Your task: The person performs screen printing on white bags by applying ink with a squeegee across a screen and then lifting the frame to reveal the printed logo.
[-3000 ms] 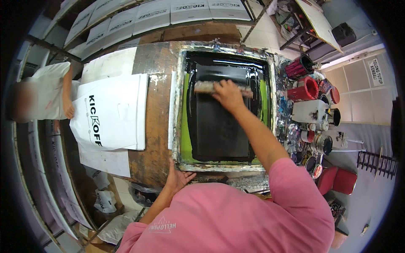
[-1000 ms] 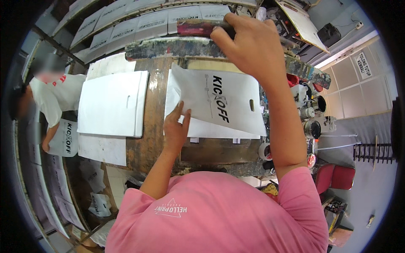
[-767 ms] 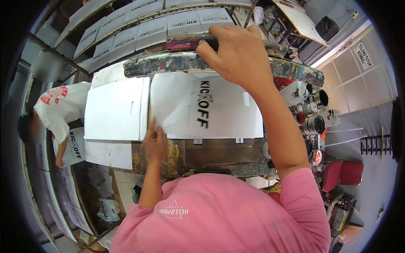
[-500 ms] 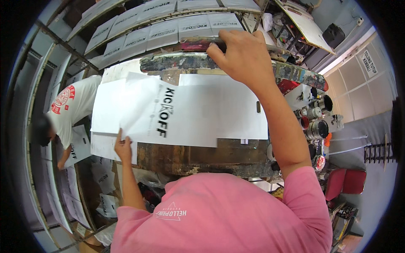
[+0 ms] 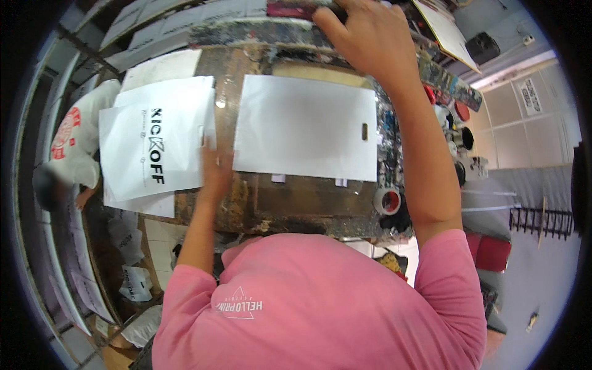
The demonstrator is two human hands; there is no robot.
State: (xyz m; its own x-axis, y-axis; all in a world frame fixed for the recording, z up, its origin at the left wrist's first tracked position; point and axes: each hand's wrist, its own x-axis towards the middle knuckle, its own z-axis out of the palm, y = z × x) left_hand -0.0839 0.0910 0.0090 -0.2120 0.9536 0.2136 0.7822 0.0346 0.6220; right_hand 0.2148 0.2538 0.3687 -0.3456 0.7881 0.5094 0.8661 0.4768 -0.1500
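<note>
At the far side of the table, my right hand point(image 5: 376, 43) is wrapped round the top edge of a raised, ink-stained printing screen frame point(image 5: 259, 34). My left hand point(image 5: 216, 169) is smeared by motion beside the right edge of a white bag with black print point(image 5: 126, 148), near its handle slot; whether it touches the bag I cannot tell. This printed bag lies at the left over other white sheets. A plain white bag point(image 5: 302, 126), its handle slot toward the right, lies flat on the table under the frame.
The stained worktable point(image 5: 228, 216) carries a tape roll point(image 5: 388, 201) at its right. Ink cans point(image 5: 462, 139) stand beyond it. Racks of printed bags point(image 5: 185, 24) line the back and left. A co-worker in a white shirt point(image 5: 80, 129) bends at the left.
The printed bag has moved left off the plain bag and now lies on the left sheets. My left hand has shifted right to its slotted edge. My right hand stays on the frame.
</note>
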